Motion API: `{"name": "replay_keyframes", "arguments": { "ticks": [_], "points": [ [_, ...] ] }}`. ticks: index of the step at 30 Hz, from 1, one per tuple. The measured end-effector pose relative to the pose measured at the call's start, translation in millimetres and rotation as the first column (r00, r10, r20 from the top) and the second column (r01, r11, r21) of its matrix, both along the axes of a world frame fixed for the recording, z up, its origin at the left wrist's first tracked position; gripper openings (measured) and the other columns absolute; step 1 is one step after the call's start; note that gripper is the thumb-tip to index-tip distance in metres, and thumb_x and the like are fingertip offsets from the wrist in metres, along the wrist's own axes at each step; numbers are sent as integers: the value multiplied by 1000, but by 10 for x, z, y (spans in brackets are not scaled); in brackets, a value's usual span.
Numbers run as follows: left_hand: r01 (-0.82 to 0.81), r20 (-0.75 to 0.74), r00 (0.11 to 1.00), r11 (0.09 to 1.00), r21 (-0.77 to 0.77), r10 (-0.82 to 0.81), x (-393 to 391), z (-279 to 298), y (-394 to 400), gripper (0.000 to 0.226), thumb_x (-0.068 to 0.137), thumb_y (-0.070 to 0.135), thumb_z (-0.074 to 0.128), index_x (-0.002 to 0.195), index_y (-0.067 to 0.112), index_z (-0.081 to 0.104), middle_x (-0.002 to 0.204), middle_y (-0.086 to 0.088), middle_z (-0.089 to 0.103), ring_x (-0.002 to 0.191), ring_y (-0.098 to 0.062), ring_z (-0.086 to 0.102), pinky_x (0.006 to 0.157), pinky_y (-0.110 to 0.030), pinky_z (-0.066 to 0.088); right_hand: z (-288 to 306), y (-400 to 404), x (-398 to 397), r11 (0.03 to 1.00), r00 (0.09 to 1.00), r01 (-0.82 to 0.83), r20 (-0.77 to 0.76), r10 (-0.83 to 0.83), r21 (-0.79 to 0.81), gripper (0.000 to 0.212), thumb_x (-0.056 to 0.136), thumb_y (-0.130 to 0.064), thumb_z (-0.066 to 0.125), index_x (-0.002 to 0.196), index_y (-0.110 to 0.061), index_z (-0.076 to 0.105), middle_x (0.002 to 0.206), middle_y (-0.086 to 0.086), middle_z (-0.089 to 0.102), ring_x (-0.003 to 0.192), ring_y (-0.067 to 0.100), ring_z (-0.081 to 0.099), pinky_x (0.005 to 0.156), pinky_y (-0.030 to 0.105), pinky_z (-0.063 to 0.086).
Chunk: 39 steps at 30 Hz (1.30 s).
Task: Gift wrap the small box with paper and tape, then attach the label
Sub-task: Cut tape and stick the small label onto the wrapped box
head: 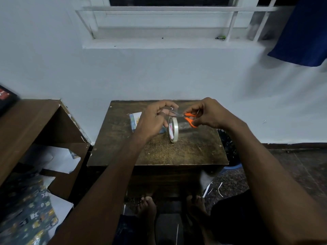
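Both forearms reach forward, hands raised close together | left hand [154, 119] fingers curled, thumb and forefinger pinched | right hand [208, 113] fingers curled, gripping.

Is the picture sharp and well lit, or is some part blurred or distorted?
Head view: dim, bluish light; wide-angle lens bends the window sill; blue cloth is smeared; tape roll and orange scissors are fairly sharp.

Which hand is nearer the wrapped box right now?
Left. The left hand is raised directly in front of the wrapped box, covering part of it while pinching a tape strip. The right hand, holding the orange scissors, is further right, beyond the tape roll.
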<state>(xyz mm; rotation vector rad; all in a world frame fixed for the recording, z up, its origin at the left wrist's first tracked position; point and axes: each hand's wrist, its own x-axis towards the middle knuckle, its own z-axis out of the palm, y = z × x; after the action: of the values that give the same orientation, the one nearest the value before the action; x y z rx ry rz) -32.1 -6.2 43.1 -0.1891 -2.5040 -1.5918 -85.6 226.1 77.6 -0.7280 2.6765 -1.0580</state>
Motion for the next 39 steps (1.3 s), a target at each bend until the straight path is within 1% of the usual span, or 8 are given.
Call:
{"name": "replay_keyframes", "arguments": {
  "ticks": [8,13,18,24,28,31,35,39],
  "points": [
    [-8,-11,1000,1000,-1,8,13,20,-3,49,96,-11,47,111,24,78,127,13,72,58,-4,66,65,-26,55,1,-45,3,998,995,47,-93,-44,33,45,68,2,89,101,-27,85,86,-12,80,77,3,72,81,39,63],
    [-24,-11,1000,999,-26,24,-1,7,-17,49,97,-7,49,110,31,78,120,14,75,57,-17,66,69,-31,57,-3,-55,-14,996,987,64,-152,-54,65,41,70,-2,88,97,-33,84,80,-14,78,74,2,72,76,42,63],
    [-35,-8,999,998,-46,34,8,36,-9,45,103,-2,47,118,30,74,110,10,78,56,-13,65,64,-25,55,6,-70,-18,994,985,53,-169,-36,96,40,75,-4,87,100,-34,83,82,-19,77,75,-3,70,72,32,60],
    [-77,36,996,997,-3,77,41,67,17,45,104,-1,50,141,23,55,88,10,76,60,-8,66,64,-17,53,79,-41,-1,998,990,23,-140,-14,65,35,73,-6,90,99,-29,84,81,-21,74,68,-9,61,61,8,40],
    [-58,58,997,998,14,58,67,100,0,56,98,-7,50,147,21,46,100,4,80,61,-8,64,55,-12,45,61,-9,3,993,989,39,-149,-22,111,48,59,-8,94,102,-26,80,94,-15,70,75,-19,53,61,4,35],
    [-64,64,996,998,11,63,56,79,-10,61,94,-5,58,147,23,45,100,5,79,63,-7,64,60,-19,48,-43,7,-22,975,991,104,-101,-85,195,30,63,-2,88,90,-15,80,81,-6,72,67,-7,59,61,12,41],
    [-86,-2,996,992,-89,86,17,-14,-21,63,90,14,76,143,31,47,95,15,76,64,-5,61,75,-44,59,-245,-111,-20,885,977,206,-141,-161,417,14,77,-11,79,88,-20,80,86,1,75,83,20,67,72,30,53],
    [-70,-43,997,995,-72,67,12,-53,4,63,89,19,81,142,29,49,92,16,76,65,-8,60,80,-46,60,-403,-325,25,804,964,259,-198,-179,534,10,82,-4,70,89,-8,77,91,12,71,90,31,69,68,34,54]
  ]
}}
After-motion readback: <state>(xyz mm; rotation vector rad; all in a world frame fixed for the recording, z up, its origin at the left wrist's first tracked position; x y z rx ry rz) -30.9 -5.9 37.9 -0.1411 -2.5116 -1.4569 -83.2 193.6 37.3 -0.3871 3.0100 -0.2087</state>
